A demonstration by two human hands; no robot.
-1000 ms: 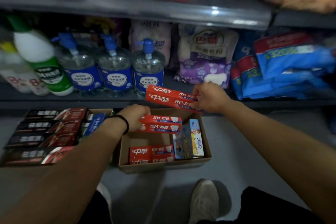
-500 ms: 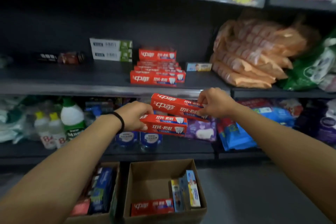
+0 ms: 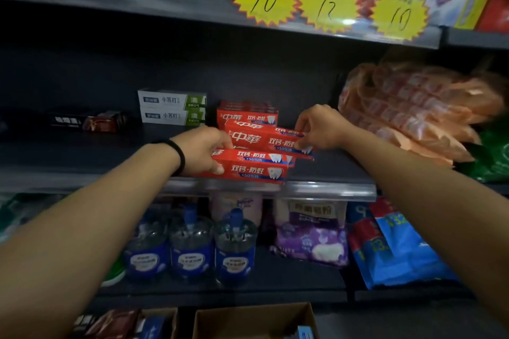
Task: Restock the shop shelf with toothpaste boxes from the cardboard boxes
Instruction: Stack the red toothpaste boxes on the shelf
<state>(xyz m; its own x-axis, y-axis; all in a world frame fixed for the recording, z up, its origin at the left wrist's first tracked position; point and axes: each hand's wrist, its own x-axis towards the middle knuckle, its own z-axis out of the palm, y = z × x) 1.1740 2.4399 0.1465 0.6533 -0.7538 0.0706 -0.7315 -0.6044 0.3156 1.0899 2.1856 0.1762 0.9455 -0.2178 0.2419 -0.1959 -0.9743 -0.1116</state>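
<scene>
Both hands are gripping red boxes lengthwise along the shelf (image 3: pixel 330 187): the right hand (image 3: pixel 321 128) is pinching its pair (image 3: pixel 264 140) nearest the stack (image 3: pixel 246 115), the left hand (image 3: pixel 202 150) clutching a lower pair (image 3: pixel 253 166).

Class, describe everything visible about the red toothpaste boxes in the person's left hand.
The left hand grips two red toothpaste boxes, stacked flat. They look like glossy card, long and narrow, with white characters, a blue band and a tooth picture. They lie level at the shelf's front edge, below the boxes in the right hand.
</scene>
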